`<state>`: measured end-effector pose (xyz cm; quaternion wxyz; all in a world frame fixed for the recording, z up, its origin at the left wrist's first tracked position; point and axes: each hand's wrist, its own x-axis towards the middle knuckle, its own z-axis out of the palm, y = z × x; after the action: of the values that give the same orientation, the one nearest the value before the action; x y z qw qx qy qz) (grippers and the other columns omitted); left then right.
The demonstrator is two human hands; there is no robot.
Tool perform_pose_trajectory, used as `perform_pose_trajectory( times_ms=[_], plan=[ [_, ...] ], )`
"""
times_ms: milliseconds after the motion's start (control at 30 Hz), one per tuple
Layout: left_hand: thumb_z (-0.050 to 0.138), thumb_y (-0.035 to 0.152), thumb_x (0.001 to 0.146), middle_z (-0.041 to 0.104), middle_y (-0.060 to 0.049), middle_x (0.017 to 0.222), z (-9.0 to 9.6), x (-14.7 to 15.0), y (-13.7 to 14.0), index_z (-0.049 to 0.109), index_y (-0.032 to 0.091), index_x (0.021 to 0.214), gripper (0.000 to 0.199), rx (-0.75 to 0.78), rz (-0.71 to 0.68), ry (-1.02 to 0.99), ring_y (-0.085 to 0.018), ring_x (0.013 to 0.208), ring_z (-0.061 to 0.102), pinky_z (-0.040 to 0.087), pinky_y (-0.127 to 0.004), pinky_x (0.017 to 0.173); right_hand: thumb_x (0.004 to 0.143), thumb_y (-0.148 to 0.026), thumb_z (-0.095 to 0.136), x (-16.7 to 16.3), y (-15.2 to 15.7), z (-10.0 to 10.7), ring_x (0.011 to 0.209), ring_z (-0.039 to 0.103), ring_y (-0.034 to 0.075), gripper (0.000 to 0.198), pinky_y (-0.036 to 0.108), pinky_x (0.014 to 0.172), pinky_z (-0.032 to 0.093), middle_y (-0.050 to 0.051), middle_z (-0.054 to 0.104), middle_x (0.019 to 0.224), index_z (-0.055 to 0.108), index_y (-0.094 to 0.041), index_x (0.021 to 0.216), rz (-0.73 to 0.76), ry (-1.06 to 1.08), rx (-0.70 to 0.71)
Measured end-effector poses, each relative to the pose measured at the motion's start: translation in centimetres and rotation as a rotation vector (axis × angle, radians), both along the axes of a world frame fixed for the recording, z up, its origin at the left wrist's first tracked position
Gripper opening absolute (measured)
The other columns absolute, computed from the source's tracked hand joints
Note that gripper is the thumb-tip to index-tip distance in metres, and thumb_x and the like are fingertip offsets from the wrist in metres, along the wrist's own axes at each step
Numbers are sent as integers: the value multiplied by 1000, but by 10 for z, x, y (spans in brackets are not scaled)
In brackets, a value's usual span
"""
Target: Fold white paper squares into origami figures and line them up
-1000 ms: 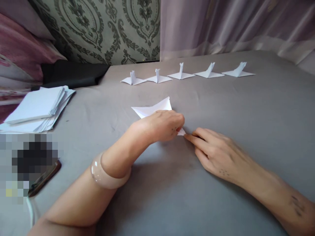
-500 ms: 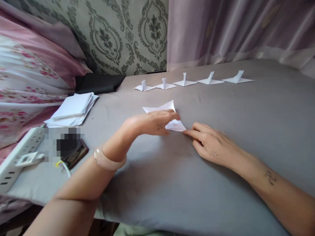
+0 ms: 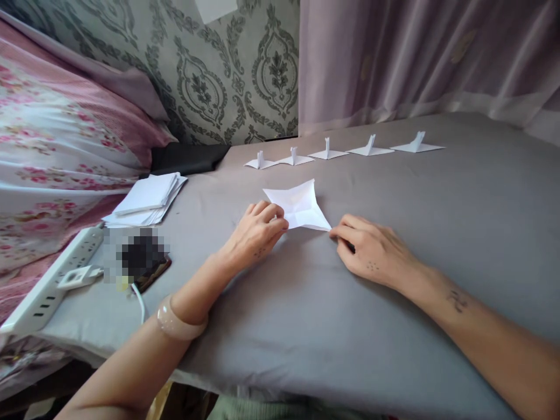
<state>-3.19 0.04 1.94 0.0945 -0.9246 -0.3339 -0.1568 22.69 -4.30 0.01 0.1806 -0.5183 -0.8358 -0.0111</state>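
Observation:
A creased white sheet of paper [image 3: 300,204] lies on the grey cloth in front of me, its corners pulled out to points and its middle sunken. My left hand [image 3: 260,227] has its fingers curled in at the paper's near left corner, which they partly hide. At the near right corner, my right hand [image 3: 367,248] pinches the pointed tip between thumb and forefinger. A pale bangle [image 3: 179,319] circles my left wrist.
Several folded white paper pieces [image 3: 328,153] stand in a row at the back. On the left are a stack of white paper [image 3: 146,198], a power strip [image 3: 48,283], a plugged-in charger [image 3: 79,277], a partly blurred phone [image 3: 153,274] and a black item [image 3: 190,158].
My left hand has drawn back from over the paper to its near left corner, uncovering the creased middle. My right hand stays at the right corner. The view has shifted slightly.

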Motion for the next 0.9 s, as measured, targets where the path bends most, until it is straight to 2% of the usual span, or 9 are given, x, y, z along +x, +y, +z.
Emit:
perform_pose_trajectory(
  times_ms=[133, 233, 400, 533, 733, 900],
  plan=[
    [46, 19, 95, 58, -10, 99, -12, -6, 6, 70, 21, 94, 24, 78, -15, -72, -19, 83, 45, 41, -31, 75, 87, -19, 54, -12, 1, 1, 83, 56, 19, 14, 32, 73, 39, 6, 64, 95, 65, -17, 95, 39, 42, 203],
    [43, 18, 95, 57, -9, 96, -21, -12, 11, 70, 21, 96, 27, 12, -8, -83, -17, 81, 47, 43, -29, 73, 88, -20, 56, -26, 6, 2, 93, 54, 22, 21, 34, 80, 37, 8, 64, 107, 63, -17, 107, 130, 2, 241],
    [45, 9, 87, 58, -9, 112, -27, -25, 8, 60, 19, 113, 31, -222, 53, -194, -18, 98, 56, 48, -31, 86, 90, -17, 50, -51, 24, 6, 95, 54, 23, 18, 36, 86, 32, 8, 65, 102, 66, -16, 101, 223, -129, 150],
    [52, 15, 82, 54, -9, 121, -19, -37, 0, 54, 20, 114, 33, -366, 206, -218, -19, 97, 59, 50, -31, 80, 91, -11, 44, -70, 35, 12, 92, 54, 22, 24, 35, 84, 30, 9, 65, 95, 67, -15, 96, 276, -263, 76],
    [55, 26, 84, 61, -3, 95, -10, -47, 2, 60, 21, 92, 11, -452, 422, -236, -18, 82, 60, 47, -31, 71, 92, -14, 42, -88, 44, 22, 82, 52, 21, 27, 34, 76, 29, 9, 64, 85, 67, -16, 83, 283, -394, 15],
    [56, 27, 86, 62, -2, 91, -13, -45, 5, 64, 21, 87, 10, -539, 407, -304, -17, 80, 60, 46, -30, 70, 94, -18, 42, -96, 55, 37, 85, 55, 20, 30, 33, 74, 30, 8, 65, 85, 67, -17, 78, 262, -434, -120]
  ],
)
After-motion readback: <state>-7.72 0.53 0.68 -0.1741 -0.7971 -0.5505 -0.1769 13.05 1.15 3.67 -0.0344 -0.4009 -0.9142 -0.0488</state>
